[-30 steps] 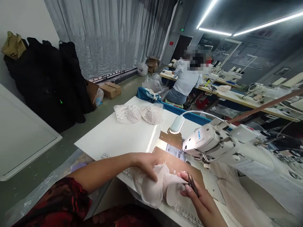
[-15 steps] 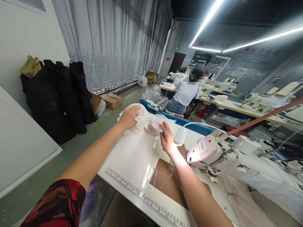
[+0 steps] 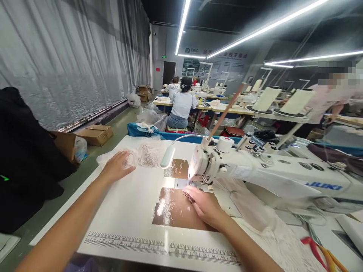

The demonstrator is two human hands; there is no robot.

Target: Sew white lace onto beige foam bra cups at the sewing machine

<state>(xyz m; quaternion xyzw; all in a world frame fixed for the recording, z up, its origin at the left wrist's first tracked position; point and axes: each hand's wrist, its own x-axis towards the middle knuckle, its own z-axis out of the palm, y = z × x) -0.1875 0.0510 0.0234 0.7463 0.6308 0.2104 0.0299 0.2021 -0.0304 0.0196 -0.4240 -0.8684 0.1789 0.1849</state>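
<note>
My left hand (image 3: 117,167) lies on a bundle of whitish lace fabric (image 3: 149,154) at the far left of the sewing table (image 3: 121,211). Its fingers rest over the near part of the lace, with the thumb apart. Under the sewing machine's head (image 3: 198,162), my right hand (image 3: 202,202) is closed, fingertips together just in front of the needle area. Something small and dark shows at those fingertips, too small to make out. Brown patches (image 3: 177,211) on the tabletop lie below this hand. A lamp (image 3: 168,156) hangs left of the machine head.
Pale fabric (image 3: 255,211) drapes to the right under the machine arm. Red and orange-handled scissors (image 3: 317,251) lie at the lower right. A printed ruler (image 3: 159,247) runs along the front edge. Thread cones (image 3: 265,99) stand behind; co-workers sit ahead and one stands right.
My right hand has moved from beside the lace to the needle area and closed. My left hand remains at the lace, its fingers now lower on it. The view has turned right.
</note>
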